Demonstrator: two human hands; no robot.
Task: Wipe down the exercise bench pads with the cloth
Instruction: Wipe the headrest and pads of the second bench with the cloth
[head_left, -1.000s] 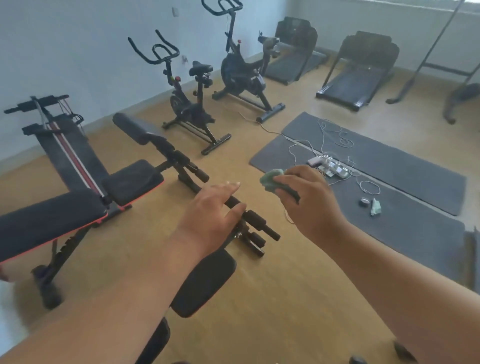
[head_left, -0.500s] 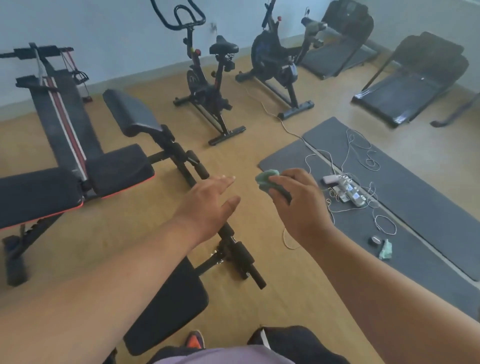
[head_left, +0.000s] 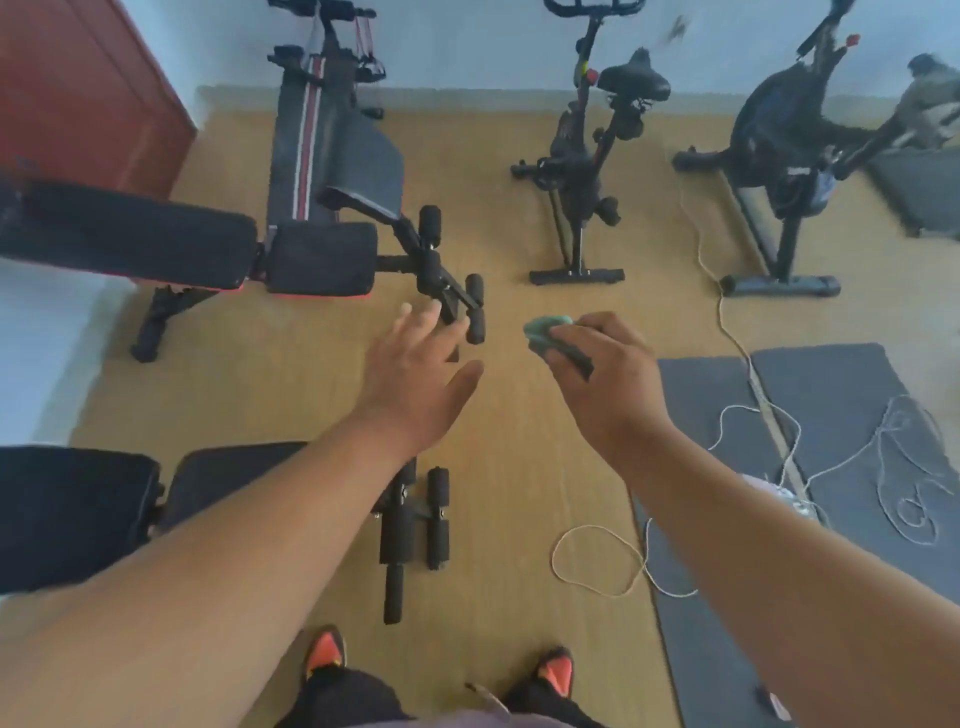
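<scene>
Two hands out over the wooden floor (head_left: 519, 499) | left hand (head_left: 415, 384) flat, fingers spread, holding nothing | right hand (head_left: 602, 384) curled round a green cloth (head_left: 543, 332), mostly hidden by the fingers | nearer bench pads (head_left: 78, 514) at lower-left edge, partly covered by the left forearm | farther bench (head_left: 218, 249) beyond, blurred | bikes (head_left: 587, 156) smeared by motion.

Matt black padded bench pads (head_left: 319, 258), soft green cloth (head_left: 543, 332), smooth wood-look floor (head_left: 519, 467).
</scene>
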